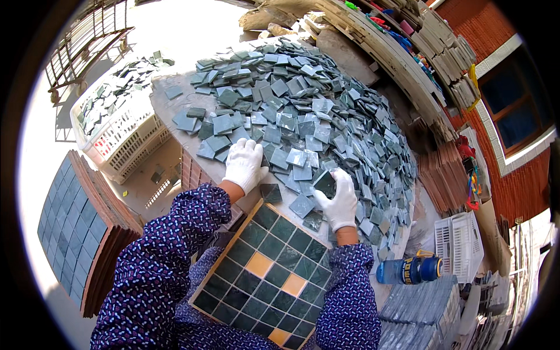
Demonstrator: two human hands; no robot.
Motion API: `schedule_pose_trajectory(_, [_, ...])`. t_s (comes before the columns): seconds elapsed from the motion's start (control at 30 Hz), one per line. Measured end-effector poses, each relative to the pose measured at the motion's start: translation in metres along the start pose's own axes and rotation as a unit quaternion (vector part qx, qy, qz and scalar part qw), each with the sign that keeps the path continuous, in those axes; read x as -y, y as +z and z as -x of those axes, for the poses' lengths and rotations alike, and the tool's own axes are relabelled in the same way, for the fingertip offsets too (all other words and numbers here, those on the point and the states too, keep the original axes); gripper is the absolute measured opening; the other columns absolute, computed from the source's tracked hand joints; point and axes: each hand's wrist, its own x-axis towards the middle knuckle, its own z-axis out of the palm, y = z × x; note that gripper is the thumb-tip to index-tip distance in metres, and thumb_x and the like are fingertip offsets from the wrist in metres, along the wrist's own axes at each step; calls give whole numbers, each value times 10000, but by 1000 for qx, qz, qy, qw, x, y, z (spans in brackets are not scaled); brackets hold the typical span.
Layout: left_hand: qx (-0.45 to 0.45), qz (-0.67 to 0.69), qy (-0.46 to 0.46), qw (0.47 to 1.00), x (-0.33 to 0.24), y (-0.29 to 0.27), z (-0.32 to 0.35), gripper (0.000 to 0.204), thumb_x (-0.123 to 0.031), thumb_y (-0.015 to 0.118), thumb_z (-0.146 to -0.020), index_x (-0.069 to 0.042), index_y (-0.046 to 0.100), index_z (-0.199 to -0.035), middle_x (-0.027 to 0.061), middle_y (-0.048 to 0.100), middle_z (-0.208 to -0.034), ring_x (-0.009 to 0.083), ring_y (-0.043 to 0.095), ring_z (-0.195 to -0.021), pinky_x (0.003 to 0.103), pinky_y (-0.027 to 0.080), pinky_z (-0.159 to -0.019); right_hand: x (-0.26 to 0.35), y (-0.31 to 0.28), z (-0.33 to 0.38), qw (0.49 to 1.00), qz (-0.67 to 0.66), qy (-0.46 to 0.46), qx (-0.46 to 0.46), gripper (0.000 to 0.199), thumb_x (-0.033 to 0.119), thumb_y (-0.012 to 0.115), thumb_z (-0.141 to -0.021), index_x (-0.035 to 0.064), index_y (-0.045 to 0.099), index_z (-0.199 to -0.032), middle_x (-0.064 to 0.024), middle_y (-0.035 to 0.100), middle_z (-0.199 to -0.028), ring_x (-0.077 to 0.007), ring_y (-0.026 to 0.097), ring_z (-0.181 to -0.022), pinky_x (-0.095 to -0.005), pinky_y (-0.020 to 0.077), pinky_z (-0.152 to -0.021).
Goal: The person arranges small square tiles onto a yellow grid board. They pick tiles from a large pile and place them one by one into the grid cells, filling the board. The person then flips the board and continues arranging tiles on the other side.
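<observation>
My right hand (338,201), in a white glove, grips a dark green square tile (324,184) between thumb and fingers. My left hand (244,165), gloved too, rests over the near edge of a heap of green stone tiles (291,105), thumb apart and fingertips bent down among them. What lies under those fingertips is hidden. Below both hands is a gridded wooden-edged tray (205,284), mostly filled with dark green tiles. Three of its squares show yellow: one cell (259,265), another cell (294,284) and a low cell (279,336). A loose tile (270,192) lies just above the tray.
At left stand a white crate (125,140) of tiles and a stack of boards (111,233) topped with a tile grid. A blue bottle (408,270) lies at right beside grey stacked tiles (423,312) and white baskets (461,245). Long planks (385,52) lie behind the heap.
</observation>
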Motion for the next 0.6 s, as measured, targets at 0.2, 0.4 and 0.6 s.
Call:
schedule_pose_trajectory(0.2, [81, 211, 157, 961, -26, -52, 65, 521, -209, 714, -724, -70, 505, -1181, 153, 530, -1116, 343, 560, -1022, 406, 505, -841, 41, -65, 131, 974, -45, 138, 174, 576, 281, 783, -706, 38, 558, -1177, -163, 613, -1101, -273, 634, -928, -360, 520, -808])
schedule_pose_trajectory(0.4, [208, 174, 296, 916, -38, -61, 153, 608, -236, 757, -678, -81, 529, -1220, 104, 531, -1109, 298, 537, -1027, 393, 483, -876, 59, -49, 218, 978, -21, 98, 183, 593, 313, 757, -751, 37, 527, -1223, -180, 514, -1239, -347, 549, -1098, -408, 478, -901])
schedule_pose_trajectory(0.6, [181, 156, 272, 932, -28, -60, 170, 531, -256, 758, -688, -82, 594, -1162, 85, 523, -1112, 286, 522, -1024, 389, 466, -874, 62, -51, 226, 979, 11, 109, 170, 461, 256, 760, -747, 74, 607, -1141, -133, 547, -1116, -325, 587, -986, -402, 496, -841])
